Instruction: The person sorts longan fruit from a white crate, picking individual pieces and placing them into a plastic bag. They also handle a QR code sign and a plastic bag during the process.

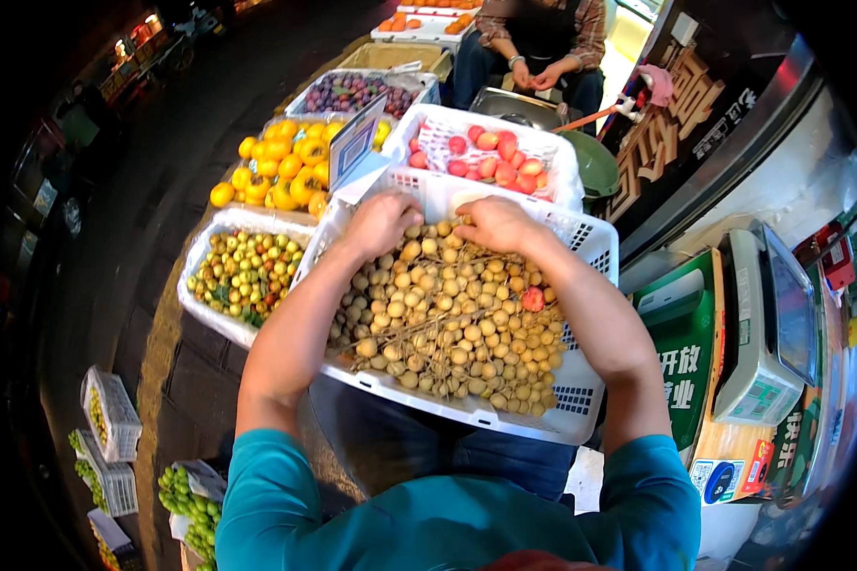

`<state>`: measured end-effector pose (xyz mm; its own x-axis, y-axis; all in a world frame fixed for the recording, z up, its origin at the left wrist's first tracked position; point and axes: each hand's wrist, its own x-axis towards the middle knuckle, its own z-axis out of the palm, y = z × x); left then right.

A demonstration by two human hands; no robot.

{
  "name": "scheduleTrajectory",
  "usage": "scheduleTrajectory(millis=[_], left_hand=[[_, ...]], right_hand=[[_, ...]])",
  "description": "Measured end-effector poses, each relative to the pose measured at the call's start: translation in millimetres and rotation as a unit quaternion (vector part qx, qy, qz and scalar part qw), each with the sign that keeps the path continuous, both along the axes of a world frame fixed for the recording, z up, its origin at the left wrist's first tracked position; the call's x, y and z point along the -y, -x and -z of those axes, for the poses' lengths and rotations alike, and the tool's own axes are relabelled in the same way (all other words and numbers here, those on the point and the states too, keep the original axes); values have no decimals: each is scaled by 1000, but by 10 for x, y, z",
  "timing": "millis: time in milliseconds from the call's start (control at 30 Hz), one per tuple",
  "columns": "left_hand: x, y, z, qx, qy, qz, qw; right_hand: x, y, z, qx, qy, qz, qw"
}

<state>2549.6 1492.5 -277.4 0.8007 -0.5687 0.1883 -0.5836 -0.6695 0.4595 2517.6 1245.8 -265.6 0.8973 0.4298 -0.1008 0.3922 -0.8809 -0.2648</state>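
Observation:
A white plastic basket [590, 419] holds many tan longans [452, 324] on brown twigs, with a small red object [532, 299] among them. My left hand [383, 219] curls its fingers into the fruit at the basket's far left. My right hand [495, 226] reaches into the far middle of the pile, fingers bent round longans, their tips partly hidden.
Trays of green-brown jujubes [238, 276], yellow fruit [286, 162], plums [352, 93] and red fruit [505, 152] surround the basket. A seated person [533, 38] is beyond. A scale [750, 333] stands right. Crates [114, 419] lie lower left, beside the road [95, 285].

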Motion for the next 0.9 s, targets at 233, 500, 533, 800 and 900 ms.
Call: scheduleTrajectory(millis=[233, 500, 533, 800, 900], left_hand=[[31, 58, -140, -30, 14, -7, 999], [29, 32, -136, -124, 59, 3, 991], [37, 34, -138, -140, 81, 6, 987], [14, 22, -88, -214, 182, 48, 959], [58, 19, -84, -215, 210, 55, 952]], right_hand=[[-26, 13, -88, -11, -38, 35, 999], [-68, -4, -82, 13, -70, 27, 997], [-65, -3, -75, 12, -80, 28, 996], [-248, 13, 51, -51, -294, -14, 954], [-248, -18, 121, -151, -296, 34, 943]])
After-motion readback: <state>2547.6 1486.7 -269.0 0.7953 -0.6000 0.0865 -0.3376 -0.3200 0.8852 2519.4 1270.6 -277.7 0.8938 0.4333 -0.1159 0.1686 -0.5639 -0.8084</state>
